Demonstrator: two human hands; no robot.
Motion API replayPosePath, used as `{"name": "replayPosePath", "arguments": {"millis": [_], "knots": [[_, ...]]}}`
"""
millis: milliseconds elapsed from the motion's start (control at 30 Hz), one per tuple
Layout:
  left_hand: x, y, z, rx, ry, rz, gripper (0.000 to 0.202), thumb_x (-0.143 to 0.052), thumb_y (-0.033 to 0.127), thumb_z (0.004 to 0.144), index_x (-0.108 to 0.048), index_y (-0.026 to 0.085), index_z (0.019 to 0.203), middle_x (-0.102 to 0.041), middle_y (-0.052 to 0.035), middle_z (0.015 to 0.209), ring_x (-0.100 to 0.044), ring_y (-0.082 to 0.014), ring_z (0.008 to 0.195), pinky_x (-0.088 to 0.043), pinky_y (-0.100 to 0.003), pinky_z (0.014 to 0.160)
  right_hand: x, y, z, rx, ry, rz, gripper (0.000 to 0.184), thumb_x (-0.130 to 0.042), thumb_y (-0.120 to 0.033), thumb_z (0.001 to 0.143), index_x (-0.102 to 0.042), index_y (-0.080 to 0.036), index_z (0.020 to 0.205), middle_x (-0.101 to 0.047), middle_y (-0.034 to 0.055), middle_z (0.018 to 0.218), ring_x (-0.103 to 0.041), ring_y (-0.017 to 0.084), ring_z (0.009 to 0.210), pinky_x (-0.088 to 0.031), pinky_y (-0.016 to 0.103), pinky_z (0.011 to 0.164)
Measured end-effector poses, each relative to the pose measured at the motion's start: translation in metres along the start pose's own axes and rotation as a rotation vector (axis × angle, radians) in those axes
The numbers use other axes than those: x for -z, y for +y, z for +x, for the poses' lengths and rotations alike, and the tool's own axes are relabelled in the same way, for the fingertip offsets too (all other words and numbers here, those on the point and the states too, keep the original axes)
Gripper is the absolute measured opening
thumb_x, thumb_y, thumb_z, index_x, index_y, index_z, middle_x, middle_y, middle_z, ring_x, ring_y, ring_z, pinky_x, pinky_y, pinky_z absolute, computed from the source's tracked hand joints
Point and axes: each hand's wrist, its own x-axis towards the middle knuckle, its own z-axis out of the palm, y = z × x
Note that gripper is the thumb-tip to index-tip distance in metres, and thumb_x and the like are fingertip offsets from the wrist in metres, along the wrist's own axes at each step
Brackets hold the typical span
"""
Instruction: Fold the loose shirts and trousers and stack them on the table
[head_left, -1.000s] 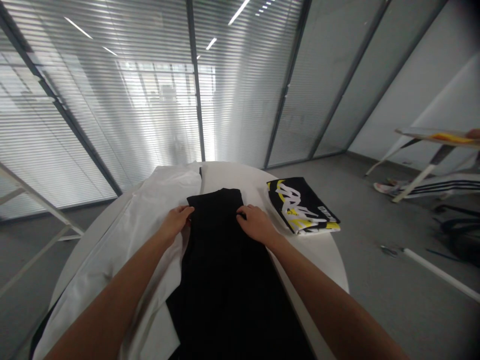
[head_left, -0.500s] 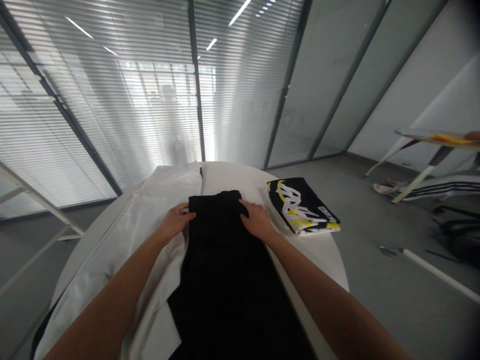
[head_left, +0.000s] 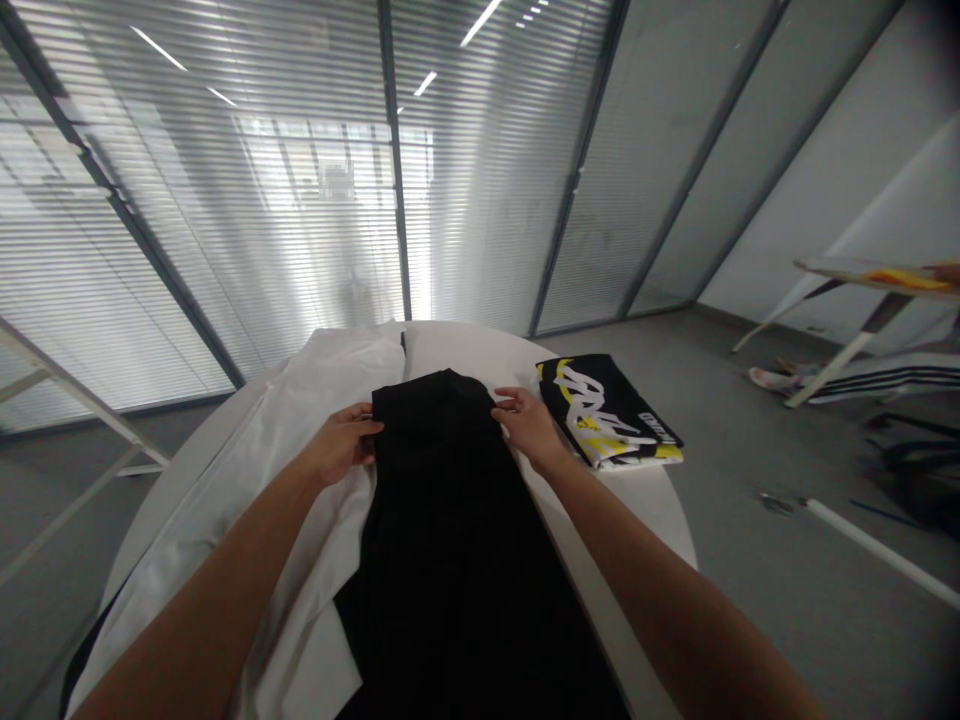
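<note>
Two hands [head_left: 341,443] [head_left: 529,428], black garment edges [head_left: 420,400], table rim [head_left: 679,530]

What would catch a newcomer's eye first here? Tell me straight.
The long black garment stretches down the round white table, with the left hand and right hand at its far end. To its right lies a folded black-and-yellow printed item; white cloth spreads to its left. Behind, slatted blinds glow brightly.
</note>
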Motion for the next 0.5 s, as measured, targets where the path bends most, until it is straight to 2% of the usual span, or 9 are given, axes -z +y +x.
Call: {"name": "replayPosePath", "arguments": {"millis": [133,233,300,367,433,500], "knots": [[-0.0037,0.0055,-0.0061,0.013,-0.018,-0.039,0.036,-0.075,0.021,0.064,-0.06,0.02,0.096,-0.064,-0.0033,0.088,-0.064,-0.017,0.068,-0.058,-0.034,0.052,0.0004,-0.0088,-0.0078,-0.164,-0.041,0.216,0.043,-0.065,-0.02,0.067,-0.059,-0.022,0.109,-0.062,0.0033,0.092,-0.055,0.012,0.063,-0.047,0.022,0.043],[-0.0059,0.0059,-0.0076,0.015,-0.021,-0.045,0.034,-0.074,0.02,0.065,-0.059,0.021,0.096,-0.064,-0.0033,0.092,-0.065,-0.0197,0.076,-0.061,-0.042,0.056,0.0015,-0.0098,-0.011,-0.239,-0.114,0.269,0.047,-0.068,-0.022,0.068,-0.058,-0.023,0.113,-0.059,-0.001,0.075,-0.049,0.009,0.053,-0.044,0.021,0.04],[-0.0065,0.005,-0.0074,0.011,-0.03,-0.045,0.033,-0.073,0.021,0.066,-0.059,0.022,0.096,-0.064,-0.0029,0.094,-0.065,-0.0199,0.078,-0.061,-0.045,0.058,0.0026,-0.0071,-0.0107,-0.242,-0.155,0.258,0.052,-0.068,-0.025,0.069,-0.055,-0.022,0.12,-0.051,-0.006,0.058,-0.041,0.008,0.043,-0.033,0.017,0.034],[-0.0065,0.0041,-0.0072,0.002,-0.042,-0.046,0.032,-0.073,0.021,0.067,-0.059,0.022,0.096,-0.064,-0.0024,0.093,-0.065,-0.0196,0.078,-0.061,-0.046,0.058,0.0032,-0.0037,-0.0089,-0.25,-0.192,0.303,0.056,-0.069,-0.025,0.07,-0.052,-0.022,0.123,-0.044,-0.0092,0.051,-0.035,0.007,0.038,-0.022,0.015,0.032],[-0.0066,0.0038,-0.0074,-0.015,-0.055,-0.049,0.032,-0.073,0.022,0.068,-0.059,0.022,0.097,-0.064,-0.0024,0.093,-0.065,-0.0192,0.079,-0.061,-0.045,0.059,0.003,-0.0016,-0.0063,-0.296,-0.214,0.398,0.056,-0.07,-0.022,0.068,-0.052,-0.022,0.122,-0.045,-0.0094,0.052,-0.033,0.005,0.038,-0.018,0.015,0.033],[-0.007,0.004,-0.0081,-0.039,-0.065,-0.053,0.031,-0.073,0.023,0.068,-0.06,0.021,0.096,-0.064,-0.003,0.094,-0.064,-0.0194,0.081,-0.061,-0.044,0.06,0.0024,-0.0018,-0.004,-0.361,-0.206,0.488,0.053,-0.07,-0.016,0.066,-0.054,-0.021,0.116,-0.051,-0.0072,0.058,-0.036,0.005,0.039,-0.02,0.014,0.033]]}}
